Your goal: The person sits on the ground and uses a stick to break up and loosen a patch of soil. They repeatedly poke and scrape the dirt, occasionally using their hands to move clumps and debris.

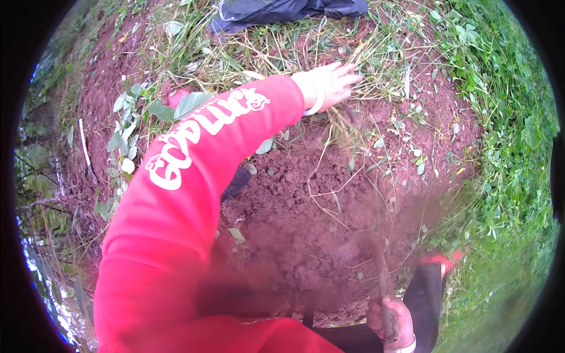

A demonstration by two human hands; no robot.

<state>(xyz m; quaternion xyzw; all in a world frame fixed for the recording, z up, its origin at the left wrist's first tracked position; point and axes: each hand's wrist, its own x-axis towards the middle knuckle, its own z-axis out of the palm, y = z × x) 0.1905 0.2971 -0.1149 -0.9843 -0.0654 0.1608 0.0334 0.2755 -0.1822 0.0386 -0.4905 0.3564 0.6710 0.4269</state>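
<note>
My left hand (329, 86), with a white band at the wrist, reaches over cut grass and weeds (273, 59). Its fingers are extended; blurred stems (348, 128) lie just below it, and no grip on them shows. At the lower right, my right hand (393, 320) is closed around a rough wooden handle (383, 273). The handle points up and away over loose reddish soil (287, 212). Its far end is blurred, so the tool's kind cannot be told. Thin dry stems (324, 193) lie on the soil between the hands.
Dark blue cloth (291, 9) lies beyond the weeds. Dense green plants (507, 88) border the right side. Broad leaves (187, 106) and a pale stick (84, 141) are at the left. A red shoe (441, 259) shows at the lower right. Dark blurs cover parts of the view.
</note>
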